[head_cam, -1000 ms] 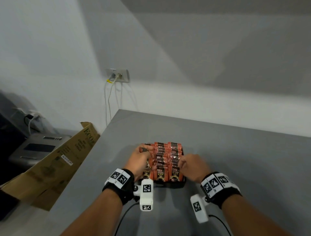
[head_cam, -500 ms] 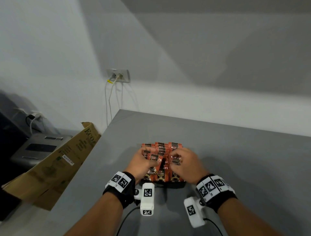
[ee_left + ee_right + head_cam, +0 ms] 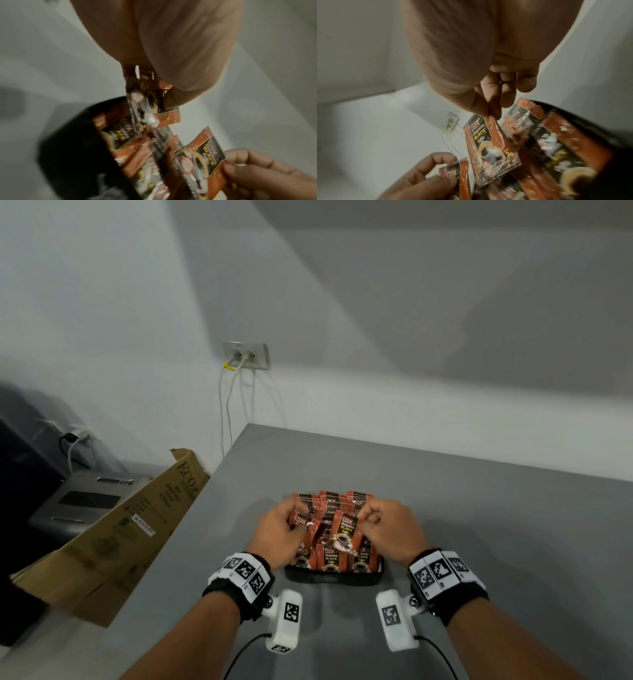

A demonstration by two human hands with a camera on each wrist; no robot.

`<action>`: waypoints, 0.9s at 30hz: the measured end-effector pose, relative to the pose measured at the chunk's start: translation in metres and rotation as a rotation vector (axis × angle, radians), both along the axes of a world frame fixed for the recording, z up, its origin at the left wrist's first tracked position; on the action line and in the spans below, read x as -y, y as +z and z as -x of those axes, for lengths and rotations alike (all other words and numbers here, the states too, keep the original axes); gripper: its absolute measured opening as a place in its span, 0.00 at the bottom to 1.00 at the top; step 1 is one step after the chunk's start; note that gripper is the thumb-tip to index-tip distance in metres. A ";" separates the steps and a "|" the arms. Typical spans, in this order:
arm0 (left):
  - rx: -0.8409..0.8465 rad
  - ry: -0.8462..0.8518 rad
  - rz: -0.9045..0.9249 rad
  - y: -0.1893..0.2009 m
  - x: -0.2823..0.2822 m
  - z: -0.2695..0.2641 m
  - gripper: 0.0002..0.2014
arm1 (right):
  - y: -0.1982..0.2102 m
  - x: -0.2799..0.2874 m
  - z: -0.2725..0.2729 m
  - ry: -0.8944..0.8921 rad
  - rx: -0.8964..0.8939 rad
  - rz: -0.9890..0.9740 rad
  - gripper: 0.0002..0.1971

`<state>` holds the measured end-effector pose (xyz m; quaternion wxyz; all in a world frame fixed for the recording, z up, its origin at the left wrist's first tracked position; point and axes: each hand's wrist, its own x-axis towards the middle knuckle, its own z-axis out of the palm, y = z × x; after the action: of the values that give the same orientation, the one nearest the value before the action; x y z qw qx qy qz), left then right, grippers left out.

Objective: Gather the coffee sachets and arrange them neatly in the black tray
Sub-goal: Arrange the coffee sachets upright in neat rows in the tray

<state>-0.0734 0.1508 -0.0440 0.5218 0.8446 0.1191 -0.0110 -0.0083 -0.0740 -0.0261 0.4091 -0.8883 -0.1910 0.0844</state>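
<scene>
Head view: the black tray (image 3: 334, 578) sits between both wrists, packed with coffee sachets (image 3: 330, 558). The left hand (image 3: 279, 530) and right hand (image 3: 387, 527) each pinch one sachet above it.

Left wrist view: pinch on the left sachet (image 3: 150, 108) confirmed.

Right wrist view: the right sachet (image 3: 489, 148) hangs from pinched fingertips.

Step judged: final tidying. Next, each sachet needs slotting upright into a row.
</scene>
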 end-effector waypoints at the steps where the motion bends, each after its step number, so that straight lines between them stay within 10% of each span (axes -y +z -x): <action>1: -0.009 -0.027 -0.059 -0.003 0.000 0.002 0.14 | -0.004 0.001 0.002 0.008 0.000 0.029 0.10; 8: -0.005 -0.046 -0.325 -0.022 0.002 0.010 0.10 | -0.022 -0.006 0.016 0.074 0.011 0.148 0.09; 16: 0.012 -0.020 -0.215 -0.021 0.000 0.008 0.13 | -0.035 -0.014 0.022 0.122 0.040 0.187 0.09; 27: 0.137 -0.144 -0.647 -0.032 0.006 0.015 0.13 | -0.049 -0.015 0.032 0.133 0.301 0.256 0.13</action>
<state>-0.0889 0.1453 -0.0765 0.2316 0.9714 0.0213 0.0475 -0.0408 -0.0595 -0.0747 0.2535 -0.9210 -0.2958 0.0009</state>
